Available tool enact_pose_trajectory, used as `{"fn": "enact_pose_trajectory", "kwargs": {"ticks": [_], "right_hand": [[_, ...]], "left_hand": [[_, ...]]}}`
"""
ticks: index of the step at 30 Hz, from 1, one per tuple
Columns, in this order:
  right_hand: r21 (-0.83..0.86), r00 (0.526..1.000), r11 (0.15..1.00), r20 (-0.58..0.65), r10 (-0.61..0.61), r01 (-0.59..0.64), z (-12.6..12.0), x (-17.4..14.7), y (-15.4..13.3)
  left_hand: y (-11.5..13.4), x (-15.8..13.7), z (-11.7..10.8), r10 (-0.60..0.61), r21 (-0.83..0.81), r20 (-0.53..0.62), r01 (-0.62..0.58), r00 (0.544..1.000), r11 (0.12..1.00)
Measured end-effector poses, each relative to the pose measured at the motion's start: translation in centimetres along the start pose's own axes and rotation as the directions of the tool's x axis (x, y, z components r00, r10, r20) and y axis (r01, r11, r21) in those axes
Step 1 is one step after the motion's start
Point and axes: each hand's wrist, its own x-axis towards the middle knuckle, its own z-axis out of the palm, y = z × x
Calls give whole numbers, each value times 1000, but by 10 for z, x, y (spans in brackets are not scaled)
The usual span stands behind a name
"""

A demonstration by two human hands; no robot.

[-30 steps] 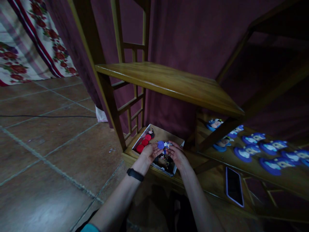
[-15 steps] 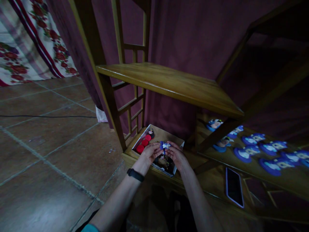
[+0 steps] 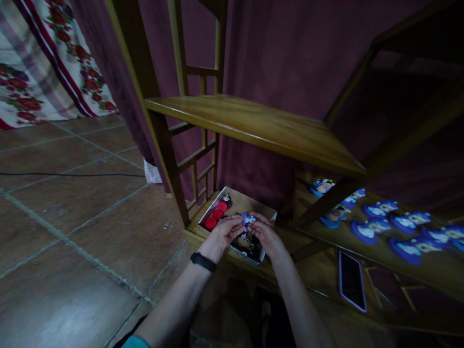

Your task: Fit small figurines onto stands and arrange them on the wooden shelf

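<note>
- The left hand (image 3: 228,229), at the 8 o'clock side, is pinching a blue-and-white figurine (image 3: 249,220) at the fingertips; some of its fingers are overlapping, so their exact spacing cannot be told.
- The right hand (image 3: 266,232), at 4 o'clock from the figurine, is pinching the opposite side with thumb and fingertips, the hand curving inward.
- The figurine is lying between both hands, above a shallow white-edged box (image 3: 253,200); its finer details are blurring in the dim light.
- Inside the box, red discs (image 3: 218,213) are lying in a line at 9 o'clock from the figurine, and a small dark-based figure (image 3: 226,199) is resting at 10 o'clock, near the far corner.
- At 6 o'clock, dark pieces (image 3: 250,244) are filling the near part of the box, too shadowed to tell apart.
- At 3 o'clock, several blue-based figurines (image 3: 379,208) are lying on a wooden shelf, partly behind a slanting post.
- At 4 o'clock, well apart from the hands, a phone (image 3: 352,281) is lying with its dark screen up.
- At 12 o'clock, a wooden board (image 3: 250,116) is spanning the space before a purple curtain (image 3: 275,58).
- A dark band (image 3: 203,262) is encircling the left wrist.
</note>
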Motion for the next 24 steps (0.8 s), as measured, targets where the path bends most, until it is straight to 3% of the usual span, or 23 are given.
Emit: {"fn": "enact_pose_trajectory", "kwargs": {"ticks": [16, 24], "right_hand": [[9, 999, 1000, 46, -28, 27, 3, -3, -2], [13, 997, 999, 63, -51, 50, 2, -2, 0]], "left_hand": [[-2, 4, 3, 8, 35, -31, -7, 999, 999], [-1, 2, 3, -35, 138, -64, 43, 997, 989]]}}
